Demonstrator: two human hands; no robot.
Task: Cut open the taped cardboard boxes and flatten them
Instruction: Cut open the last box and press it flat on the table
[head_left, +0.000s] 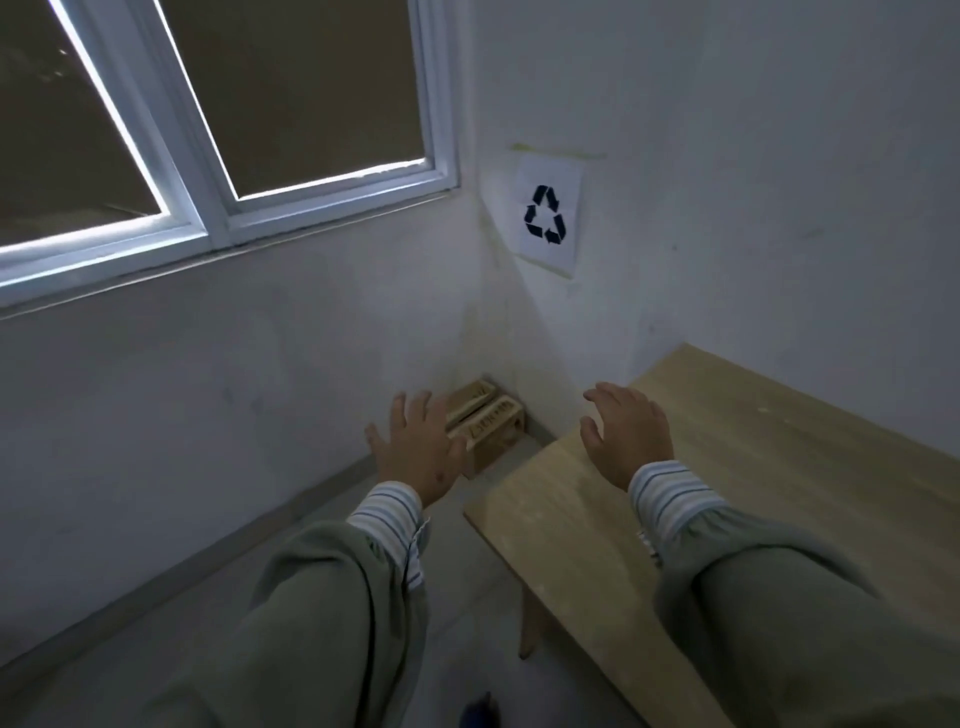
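Ahead and low, cardboard is seen on the floor in the far corner, under the recycling sign taped to the right wall. Two pieces are counted, lying side by side and touching; it cannot be told whether they are already flattened or still boxed, though the top looks slit or folded open. Their long axis runs from near-left to far-right, toward the corner.

Both hands are held out empty, fingers spread, nothing gripped. The left hand is directly in front of the cardboard and overlaps its near-left end in view; contact cannot be confirmed. The right hand is over the far-left corner of the wooden table, well apart from the left hand, and farther from the cardboard. The left hand is judged the nearer one for any pick-up or press.

Counted: two hands, two cardboard pieces, one table, one sign, one window on the left wall. No knife or cutter is seen. A blue blur at the bottom edge cannot be identified.
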